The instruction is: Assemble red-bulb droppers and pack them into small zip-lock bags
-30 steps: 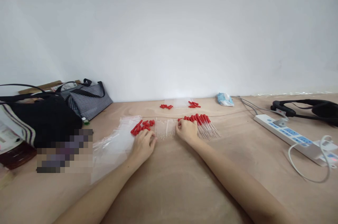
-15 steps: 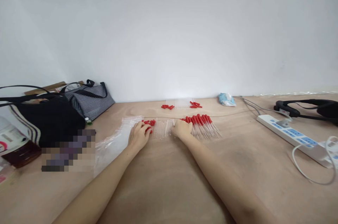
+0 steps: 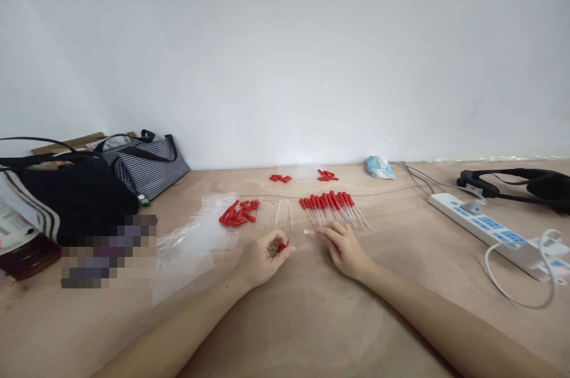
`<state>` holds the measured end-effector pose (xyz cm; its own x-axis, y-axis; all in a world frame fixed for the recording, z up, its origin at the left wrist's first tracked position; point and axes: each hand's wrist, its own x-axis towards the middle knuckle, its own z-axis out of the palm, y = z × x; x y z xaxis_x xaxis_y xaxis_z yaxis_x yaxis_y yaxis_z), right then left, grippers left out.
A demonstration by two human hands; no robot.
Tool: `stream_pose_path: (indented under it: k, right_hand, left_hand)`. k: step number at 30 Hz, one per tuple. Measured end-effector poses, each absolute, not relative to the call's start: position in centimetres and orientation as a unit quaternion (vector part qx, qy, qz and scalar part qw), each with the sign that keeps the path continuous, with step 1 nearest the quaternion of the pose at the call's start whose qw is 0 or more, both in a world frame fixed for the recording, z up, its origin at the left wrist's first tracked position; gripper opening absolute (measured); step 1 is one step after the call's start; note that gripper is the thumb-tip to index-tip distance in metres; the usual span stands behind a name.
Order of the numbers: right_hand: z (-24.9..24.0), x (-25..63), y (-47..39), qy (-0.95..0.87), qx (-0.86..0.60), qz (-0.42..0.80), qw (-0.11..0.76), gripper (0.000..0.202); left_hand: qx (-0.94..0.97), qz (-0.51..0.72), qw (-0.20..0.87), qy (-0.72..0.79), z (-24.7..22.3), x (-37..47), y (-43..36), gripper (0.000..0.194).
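My left hand (image 3: 265,256) is closed on a red rubber bulb (image 3: 284,245), pinched between thumb and fingers. A little to the right, my right hand (image 3: 345,250) pinches a clear glass dropper tube (image 3: 308,231), whose end points toward the left hand; bulb and tube are apart. Loose red bulbs (image 3: 238,213) lie in a pile on clear plastic bags (image 3: 196,250). Beside them is a row of bare glass tubes (image 3: 274,215). Past my right hand lies a row of droppers with red bulbs on their glass tubes (image 3: 333,203).
Against the wall lie more glass tubes (image 3: 304,173) with red bulbs (image 3: 327,175) beside them. A blue and white packet (image 3: 380,167), a power strip (image 3: 485,226) with cables and a black headset (image 3: 512,185) are on the right. Striped (image 3: 154,167) and black bags (image 3: 84,200) stand left.
My left hand has left the bulb pile and moved right and nearer with a red bulb. My right hand has drawn back from the tube row to the right, with a glass tube.
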<state>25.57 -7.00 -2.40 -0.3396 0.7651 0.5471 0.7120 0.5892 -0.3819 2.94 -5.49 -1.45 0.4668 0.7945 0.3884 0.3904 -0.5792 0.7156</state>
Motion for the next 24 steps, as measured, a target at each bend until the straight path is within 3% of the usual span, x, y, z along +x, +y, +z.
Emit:
stream_pose_path:
  k: [3,8,12,24]
  right_hand:
    - [-2.4,25.9,-8.2,-0.83,-0.443,0.041,0.337,0.023]
    - [-1.8,24.9,-8.6,-0.829,-0.439,0.047,0.342,0.018]
    - [-1.7,24.5,-8.6,-0.831,-0.435,0.049,0.345,0.017]
    - [-1.6,23.9,-8.9,-0.845,-0.4,0.06,0.351,0.017]
  left_hand:
    - [0.813,0.365,0.272,0.365,-1.8,3.3,-5.8,0.008]
    - [0.847,0.34,0.224,0.342,-1.4,3.3,-5.9,0.027]
    - [0.864,0.329,0.187,0.333,-1.3,3.4,-5.8,0.024]
    - [0.838,0.31,0.25,0.373,0.0,4.0,-6.6,0.014]
